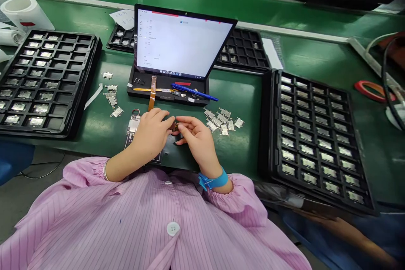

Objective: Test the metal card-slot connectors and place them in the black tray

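My left hand (150, 133) is closed, palm down, its fingertips meeting those of my right hand. My right hand (201, 141), with a blue wrist strap (218, 181), is also closed, thumb and forefinger pinched together. Between the fingertips shows a small dark and gold-coloured part (176, 126), mostly hidden. Under my left forearm lies a dark board (129, 140) bearing a small silver circuit module (133, 124). An orange-brown flat flex cable (152, 93) runs from a tablet (183, 44) down behind my left hand.
Loose silver modules lie in piles to the right (224, 121) and left (112, 100). Black compartment trays with modules stand left (60, 88) and right (316, 135). A blue pen (194, 92) rests across the tablet's black base tray (171, 98). Red tape (375, 91) lies far right.
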Available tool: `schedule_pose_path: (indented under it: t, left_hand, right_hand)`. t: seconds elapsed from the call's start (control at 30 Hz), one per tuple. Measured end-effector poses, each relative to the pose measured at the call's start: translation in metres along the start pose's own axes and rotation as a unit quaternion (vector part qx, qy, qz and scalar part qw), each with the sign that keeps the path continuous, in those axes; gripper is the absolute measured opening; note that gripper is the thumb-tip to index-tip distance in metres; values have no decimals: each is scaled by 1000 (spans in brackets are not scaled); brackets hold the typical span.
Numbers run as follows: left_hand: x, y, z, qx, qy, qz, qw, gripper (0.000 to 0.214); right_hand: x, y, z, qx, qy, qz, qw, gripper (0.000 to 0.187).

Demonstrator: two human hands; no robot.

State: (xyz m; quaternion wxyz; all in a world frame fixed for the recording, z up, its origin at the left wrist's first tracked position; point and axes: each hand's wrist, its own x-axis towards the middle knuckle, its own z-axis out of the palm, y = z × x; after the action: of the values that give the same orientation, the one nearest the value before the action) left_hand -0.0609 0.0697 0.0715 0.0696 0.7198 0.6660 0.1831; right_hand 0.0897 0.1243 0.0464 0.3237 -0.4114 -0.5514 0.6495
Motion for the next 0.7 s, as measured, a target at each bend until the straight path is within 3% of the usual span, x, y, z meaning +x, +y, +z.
schedule_pose_path:
  t: [0.13, 0.33, 0.47, 0.6, 0.7]
  left_hand:
    - [3, -1, -3, 27, -5, 20, 999, 15]
    - [1, -4, -1, 14, 15, 59, 998, 18]
    - [0, -4, 3, 22, 25, 36, 999, 22]
    - [-11, -6, -2, 22, 34, 1, 999, 49]
    - [-23, -15, -4, 0, 48, -28, 998, 49]
  right_hand:
    - [2, 2, 0, -2, -13, 2, 1000, 33]
    - [5, 2, 0, -10, -4, 12, 1000, 35]
    - [4, 1, 1, -19, -8, 5, 1000, 34]
    - [3, 2, 4, -17, 14, 2, 1000, 37]
    - [3, 4, 1, -14, 41, -1, 999, 36]
